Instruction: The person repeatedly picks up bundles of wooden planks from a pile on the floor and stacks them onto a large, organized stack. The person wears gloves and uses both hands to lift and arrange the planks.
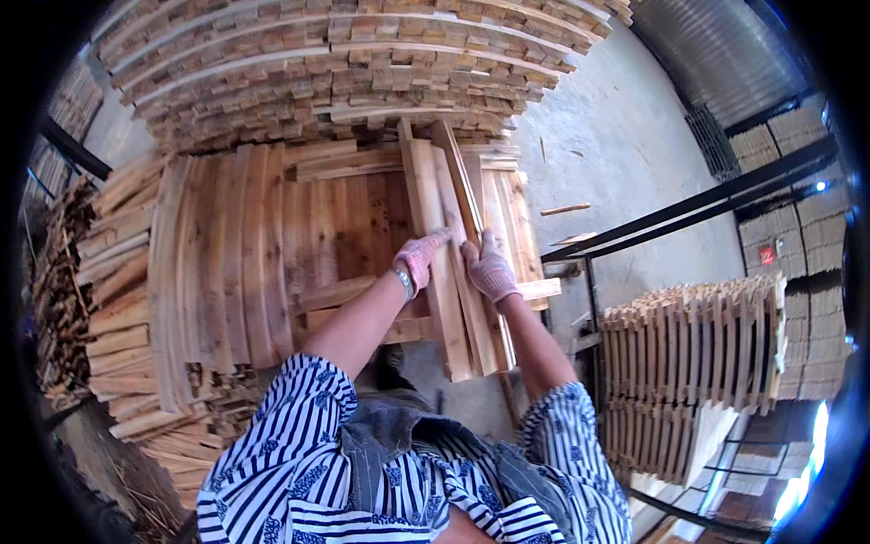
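Observation:
My left hand (pixel 418 258), in a pinkish knit glove, grips the left edge of a bundle of long wooden planks (pixel 449 231). The planks stand tilted in front of me, their lower ends near my waist. On the bundle's right side, my right hand (pixel 490 269), also gloved, holds the planks. The bundle hovers over a layer of planks (pixel 263 245) laid side by side on a stack. Both my sleeves are blue-and-white striped.
A tall pile of stacked boards (pixel 362 63) rises behind the layer. More board stacks stand at the left (pixel 118 299) and at the right (pixel 698 344). A black metal frame (pixel 689 208) crosses the concrete floor (pixel 616 145) on the right.

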A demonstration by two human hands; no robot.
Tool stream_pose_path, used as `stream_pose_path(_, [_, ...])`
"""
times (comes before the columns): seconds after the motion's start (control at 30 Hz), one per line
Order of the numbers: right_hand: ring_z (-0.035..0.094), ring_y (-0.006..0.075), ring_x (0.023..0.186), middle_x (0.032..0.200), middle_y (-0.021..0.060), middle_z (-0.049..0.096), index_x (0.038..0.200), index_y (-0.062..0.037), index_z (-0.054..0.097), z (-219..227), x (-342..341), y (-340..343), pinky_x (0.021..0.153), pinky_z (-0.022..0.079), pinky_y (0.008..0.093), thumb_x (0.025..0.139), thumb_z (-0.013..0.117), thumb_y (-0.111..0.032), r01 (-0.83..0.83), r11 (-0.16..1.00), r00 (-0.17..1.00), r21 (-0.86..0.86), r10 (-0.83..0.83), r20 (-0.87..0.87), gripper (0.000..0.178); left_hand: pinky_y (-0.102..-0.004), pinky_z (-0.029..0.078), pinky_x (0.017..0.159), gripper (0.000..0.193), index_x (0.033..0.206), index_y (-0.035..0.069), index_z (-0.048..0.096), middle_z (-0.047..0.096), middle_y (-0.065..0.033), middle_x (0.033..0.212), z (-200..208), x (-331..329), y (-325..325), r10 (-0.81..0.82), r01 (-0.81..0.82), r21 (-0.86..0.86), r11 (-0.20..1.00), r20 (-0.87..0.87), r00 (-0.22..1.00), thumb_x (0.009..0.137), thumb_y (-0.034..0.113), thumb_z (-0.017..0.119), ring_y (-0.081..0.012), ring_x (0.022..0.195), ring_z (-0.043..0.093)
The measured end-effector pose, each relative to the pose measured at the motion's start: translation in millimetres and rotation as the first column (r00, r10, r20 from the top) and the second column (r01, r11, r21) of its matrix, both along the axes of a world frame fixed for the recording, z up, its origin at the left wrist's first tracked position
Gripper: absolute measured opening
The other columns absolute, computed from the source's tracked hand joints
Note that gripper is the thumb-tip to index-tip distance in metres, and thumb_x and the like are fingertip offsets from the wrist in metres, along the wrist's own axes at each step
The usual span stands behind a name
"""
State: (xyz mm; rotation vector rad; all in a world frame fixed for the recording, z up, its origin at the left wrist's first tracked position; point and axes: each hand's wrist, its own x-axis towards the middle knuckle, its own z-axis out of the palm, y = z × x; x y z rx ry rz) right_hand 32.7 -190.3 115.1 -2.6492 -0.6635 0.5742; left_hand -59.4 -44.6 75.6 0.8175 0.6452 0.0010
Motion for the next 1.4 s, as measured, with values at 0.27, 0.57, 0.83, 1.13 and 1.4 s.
stream_pose_path(0.27, [0.053,0.0443,0.133,0.141,0.0289,0.056,0.15,-0.0048,0.047,-58,43,-30,0.111,0.042,0.0462,0.104,0.041,-0.05,0.067,0.992,0.997,0.107,-0.071,0.034,0.064,-0.0405,0.037,0.115,0.077,0.149,-0.001,0.046,0.05,-0.0178,0.153,-24,9,14,-0.198,0.31,0.439,0.843,-0.281,0.939,0.094,0.049,0.068,-0.0271,0.141,0.047])
stream_pose_path(0.57, [0.06,0.0418,0.116,0.132,0.024,0.056,0.145,-0.0107,0.041,2,-24,4,0.097,0.05,0.0509,0.089,0.068,-0.054,-0.21,0.959,0.894,-0.19,0.267,0.36,0.076,-0.0403,0.05,0.094,0.046,0.127,0.006,0.063,0.067,-0.014,0.119,-47,-60,78,0.114,0.014,0.466,0.885,-0.246,0.963,0.1,0.042,0.059,-0.0268,0.11,0.061])
stream_pose_path(0.83, [0.062,0.0433,0.108,0.118,0.0243,0.062,0.14,-0.015,0.049,6,-11,25,0.094,0.052,0.0488,0.085,0.076,-0.037,-0.059,0.997,0.982,-0.041,0.065,0.18,0.065,-0.0334,0.033,0.117,0.057,0.153,0.001,0.041,0.053,-0.0161,0.148,58,-239,199,0.355,-0.254,0.63,0.734,-0.037,0.934,0.101,0.012,0.06,-0.0231,0.137,0.049])
stream_pose_path(1.13, [0.057,0.0433,0.12,0.128,0.0224,0.056,0.153,-0.0211,0.039,19,-74,89,0.098,0.049,0.0514,0.087,0.074,-0.04,-0.078,0.959,0.918,-0.273,0.176,0.356,0.077,-0.0502,0.028,0.114,0.086,0.158,0.004,0.031,0.04,-0.0205,0.159,-13,-305,245,0.617,0.816,0.572,-0.09,-0.611,0.496,0.098,0.065,0.042,-0.0385,0.144,0.038])
stream_pose_path(1.4, [0.051,0.0437,0.126,0.136,0.0214,0.051,0.148,-0.0129,0.039,-11,-81,106,0.101,0.048,0.0519,0.087,0.072,-0.039,-0.038,0.953,0.909,-0.3,0.158,0.386,0.074,-0.0539,0.029,0.115,0.081,0.154,0.004,0.036,0.042,-0.021,0.156,-13,-301,245,0.594,0.737,0.67,-0.086,-0.559,0.578,0.095,0.057,0.052,-0.0414,0.141,0.039])
